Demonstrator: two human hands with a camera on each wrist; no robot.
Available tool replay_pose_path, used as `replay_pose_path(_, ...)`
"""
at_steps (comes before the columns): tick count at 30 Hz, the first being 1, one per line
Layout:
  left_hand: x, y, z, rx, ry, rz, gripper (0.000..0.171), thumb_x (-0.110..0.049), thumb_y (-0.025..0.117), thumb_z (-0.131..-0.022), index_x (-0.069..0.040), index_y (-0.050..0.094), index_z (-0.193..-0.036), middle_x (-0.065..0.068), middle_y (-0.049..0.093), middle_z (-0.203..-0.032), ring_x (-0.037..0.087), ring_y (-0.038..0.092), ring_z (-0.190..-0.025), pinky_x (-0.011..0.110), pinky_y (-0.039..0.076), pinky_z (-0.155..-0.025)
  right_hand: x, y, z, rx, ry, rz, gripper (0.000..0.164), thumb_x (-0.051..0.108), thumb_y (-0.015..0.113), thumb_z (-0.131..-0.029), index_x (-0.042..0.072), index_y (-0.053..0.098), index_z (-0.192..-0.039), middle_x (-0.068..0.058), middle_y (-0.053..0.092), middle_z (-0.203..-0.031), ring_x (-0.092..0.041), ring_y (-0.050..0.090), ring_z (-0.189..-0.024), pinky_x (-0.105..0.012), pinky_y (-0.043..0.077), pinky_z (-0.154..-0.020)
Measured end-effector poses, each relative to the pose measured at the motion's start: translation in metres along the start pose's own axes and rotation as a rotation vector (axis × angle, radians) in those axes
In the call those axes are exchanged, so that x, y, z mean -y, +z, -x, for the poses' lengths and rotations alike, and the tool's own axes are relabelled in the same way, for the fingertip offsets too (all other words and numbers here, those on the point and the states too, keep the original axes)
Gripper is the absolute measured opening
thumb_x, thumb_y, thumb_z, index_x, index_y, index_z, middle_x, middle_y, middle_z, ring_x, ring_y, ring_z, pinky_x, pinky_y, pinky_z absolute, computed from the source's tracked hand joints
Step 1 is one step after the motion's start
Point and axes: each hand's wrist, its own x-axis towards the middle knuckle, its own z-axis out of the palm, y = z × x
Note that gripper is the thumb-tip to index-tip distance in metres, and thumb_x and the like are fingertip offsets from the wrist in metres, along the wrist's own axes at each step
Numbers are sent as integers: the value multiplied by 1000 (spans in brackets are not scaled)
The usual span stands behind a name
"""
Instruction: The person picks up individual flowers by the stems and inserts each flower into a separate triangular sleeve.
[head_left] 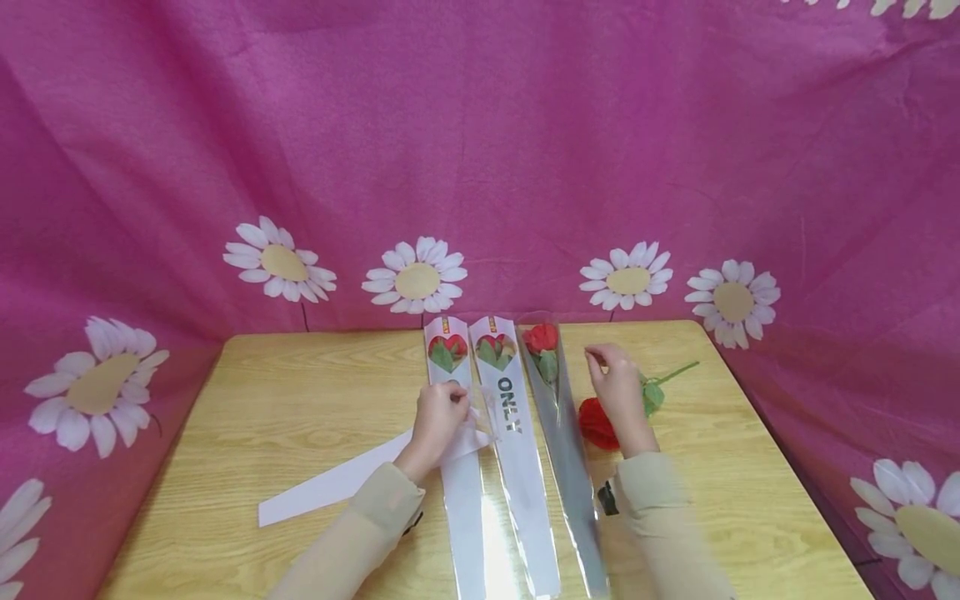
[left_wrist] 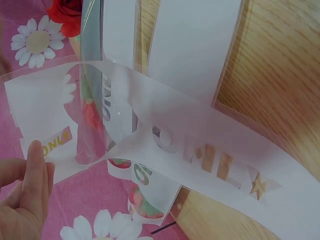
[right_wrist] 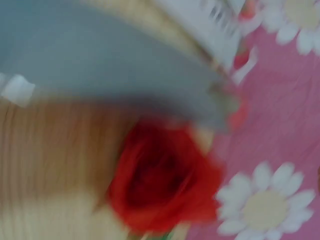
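Note:
My left hand pinches the printed top end of an unfilled white-and-clear flower sleeve, its body slanting down to the left. Cut-out "ONLY" letters and a star show in the left wrist view. My right hand hovers over a loose red rose, fingers loosely bent, nothing visible in them. That rose lies on the table with its green stem pointing right; it is blurred in the right wrist view. Between the hands lie two white sleeves, one marked ONLY, and a grey sleeve, all with roses inside.
The wooden table has a pink cloth with white daisies hanging behind and at both sides. The filled sleeves lie side by side, their tops near the table's back edge. A small dark object shows beside my right sleeve cuff.

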Motion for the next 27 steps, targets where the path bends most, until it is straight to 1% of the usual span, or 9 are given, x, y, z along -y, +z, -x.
replay_pose_path(3,1,0,0,-8,4,2,12,4,60,-78,10,68,-84,15,66,-73,16,62,-59,20,51,-53,-26,-10,5,43,8,76,8,-8,63,-78,-8,65,-86,-20,63,-81,-32,61,-74,-42,52,-67)
replay_pose_path(5,1,0,0,-10,6,5,11,4,60,-78,10,68,-84,16,66,-73,17,62,-59,20,51,-53,-40,-16,9,115,7,120,8,-8,63,-78,-9,65,-86,-21,63,-82,-34,61,-76,-44,52,-69)
replay_pose_path(9,1,0,0,-4,1,4,11,4,61,-78,10,68,-84,16,66,-74,17,62,-62,19,51,-54,-64,-24,21,293,-10,196,8,-9,63,-77,-8,65,-85,-20,63,-81,-35,60,-77,-45,51,-70)
replay_pose_path(13,0,-1,1,13,-5,18,12,4,60,-79,10,68,-86,16,66,-75,17,61,-64,21,51,-55,-82,-26,31,450,-48,214,9,-12,63,-75,-7,66,-82,-16,61,-77,-33,60,-74,-43,51,-68)
replay_pose_path(16,1,-1,2,19,-7,21,11,4,61,-79,10,68,-86,16,66,-76,17,61,-64,21,52,-55,-91,-25,39,532,-64,175,11,-14,63,-72,-6,66,-79,-14,60,-78,-31,60,-74,-42,51,-68)
replay_pose_path(18,1,0,2,19,-4,15,11,4,61,-79,10,68,-86,16,66,-76,17,61,-63,21,51,-54,-95,-24,45,564,-67,152,14,-15,62,-70,-5,67,-79,-14,61,-81,-31,60,-75,-42,51,-69)
replay_pose_path(21,2,0,3,21,2,3,12,4,61,-79,10,68,-87,16,66,-76,16,60,-61,20,50,-53,-98,-23,52,596,-70,154,22,-18,60,-65,-4,68,-80,-13,61,-83,-31,60,-78,-42,51,-71)
replay_pose_path(25,2,0,3,6,25,0,11,6,60,-78,11,68,-84,15,66,-74,15,59,-61,20,50,-53,-98,-22,56,597,-115,207,28,-18,59,-60,-2,68,-81,-14,62,-85,-33,60,-82,-43,50,-75)
replay_pose_path(27,2,0,3,-1,38,-1,11,6,60,-78,11,68,-83,16,66,-73,15,60,-61,21,51,-53,-98,-21,57,595,-122,221,29,-18,59,-60,-2,69,-82,-16,62,-88,-34,60,-85,-44,49,-77)
